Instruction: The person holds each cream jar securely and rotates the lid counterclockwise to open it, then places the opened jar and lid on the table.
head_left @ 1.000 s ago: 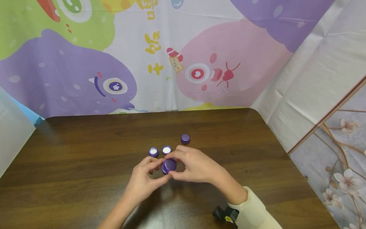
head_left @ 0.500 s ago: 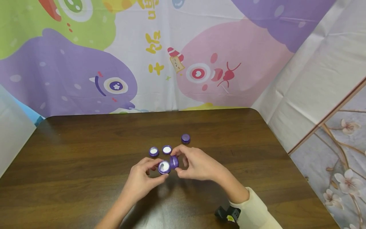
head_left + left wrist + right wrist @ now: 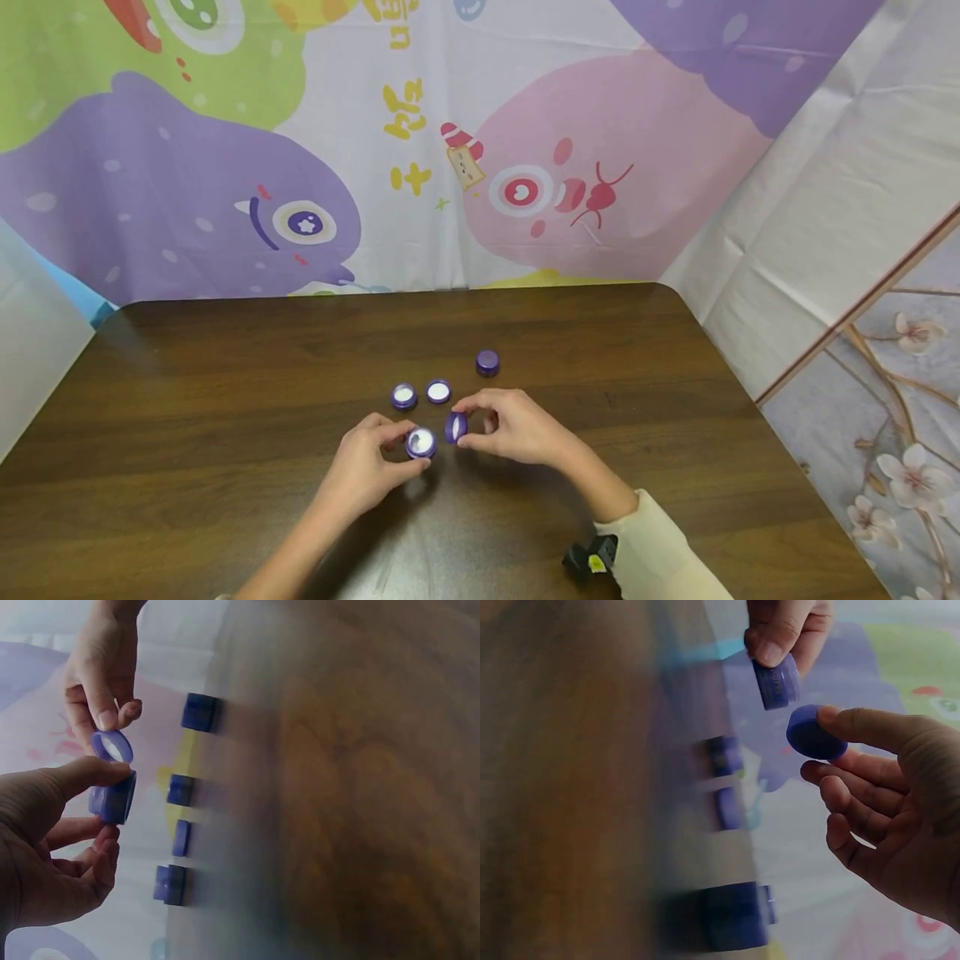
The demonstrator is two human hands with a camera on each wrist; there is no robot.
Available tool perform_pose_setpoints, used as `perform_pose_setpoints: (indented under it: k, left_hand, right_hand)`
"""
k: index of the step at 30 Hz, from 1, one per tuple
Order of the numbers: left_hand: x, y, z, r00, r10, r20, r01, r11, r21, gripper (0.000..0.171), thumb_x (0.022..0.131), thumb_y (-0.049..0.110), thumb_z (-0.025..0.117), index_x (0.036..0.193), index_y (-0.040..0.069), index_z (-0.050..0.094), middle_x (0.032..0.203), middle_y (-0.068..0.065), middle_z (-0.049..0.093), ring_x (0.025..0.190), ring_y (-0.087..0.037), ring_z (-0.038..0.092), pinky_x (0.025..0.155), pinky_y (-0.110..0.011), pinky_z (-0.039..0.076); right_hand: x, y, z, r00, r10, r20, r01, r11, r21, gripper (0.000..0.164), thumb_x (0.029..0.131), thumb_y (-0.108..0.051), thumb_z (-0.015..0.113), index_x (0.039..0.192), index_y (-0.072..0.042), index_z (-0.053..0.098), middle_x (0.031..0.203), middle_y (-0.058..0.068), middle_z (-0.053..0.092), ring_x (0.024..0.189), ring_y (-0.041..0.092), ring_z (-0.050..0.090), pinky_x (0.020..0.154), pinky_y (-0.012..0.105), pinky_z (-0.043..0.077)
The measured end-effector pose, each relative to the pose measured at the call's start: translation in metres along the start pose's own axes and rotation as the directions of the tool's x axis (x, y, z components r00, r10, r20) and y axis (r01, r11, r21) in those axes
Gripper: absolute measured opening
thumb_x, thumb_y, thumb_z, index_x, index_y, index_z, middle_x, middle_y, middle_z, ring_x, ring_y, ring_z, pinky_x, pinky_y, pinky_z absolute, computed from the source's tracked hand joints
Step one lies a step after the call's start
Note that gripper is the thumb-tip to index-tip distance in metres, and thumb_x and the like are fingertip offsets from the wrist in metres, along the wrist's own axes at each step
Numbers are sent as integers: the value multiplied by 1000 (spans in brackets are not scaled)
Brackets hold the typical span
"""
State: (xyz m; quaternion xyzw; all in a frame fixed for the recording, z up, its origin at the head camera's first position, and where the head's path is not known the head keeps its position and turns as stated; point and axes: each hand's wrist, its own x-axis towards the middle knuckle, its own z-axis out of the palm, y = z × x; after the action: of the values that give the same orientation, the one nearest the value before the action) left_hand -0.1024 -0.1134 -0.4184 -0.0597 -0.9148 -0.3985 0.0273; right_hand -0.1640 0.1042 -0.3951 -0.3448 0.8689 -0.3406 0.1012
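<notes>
Uncapping seems the step in hand: the left hand [image 3: 369, 461] pinches an open jar [image 3: 421, 442], the right hand [image 3: 517, 425] pinches a lid [image 3: 456, 427] — just apart, above the worktop [image 3: 637, 367]. The next move probably calls for holding the jar level.

Qty: 4 purp. jars [image 3: 421, 442], 2 loose lids [image 3: 455, 427], 1 tbl. [image 3: 225, 400]
</notes>
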Motion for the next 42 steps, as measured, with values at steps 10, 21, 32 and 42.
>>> perform_pose_setpoints:
  k: [10, 21, 32, 42]
  left_hand:
    - [8, -10, 9, 995, -52, 85, 48, 998, 49, 40, 69, 15, 81, 106, 2, 69, 89, -5, 59, 78, -16, 55, 66, -27, 49]
    - [12, -15, 15, 992, -62, 111, 55, 996, 71, 30, 68, 10, 80, 95, 5, 71, 82, -5, 58, 72, -14, 53, 62, -25, 45]
    - [12, -21, 14, 990, -76, 117, 66, 994, 91, 30, 66, 10, 80, 93, 4, 71, 80, -5, 58, 74, -16, 52, 64, -28, 44]
    - [12, -23, 12, 987, -99, 127, 87, 992, 96, 29, 67, 9, 79, 94, 4, 71, 83, -5, 59, 78, -17, 53, 67, -29, 45]
  right_hand:
    - [8, 18, 22, 999, 28, 38, -28, 1000, 0, 34, 83, -21, 72, 114, -8, 65, 71, -1, 55, 52, 0, 40, 47, 15, 34]
    - [13, 27, 35, 999, 13, 50, -11, 999, -36, 34, 83, -26, 71, 113, -10, 67, 89, 3, 64, 57, 0, 41, 50, 15, 35]
    - [15, 30, 38, 997, 17, 71, -6, 988, -152, 35, 83, -30, 71, 115, -14, 67, 93, -1, 65, 68, 3, 48, 59, 15, 41]
    - [17, 26, 40, 995, 58, 87, -24, 937, -347, 35, 81, -32, 72, 111, -14, 67, 91, -4, 59, 73, 5, 48, 67, 19, 42]
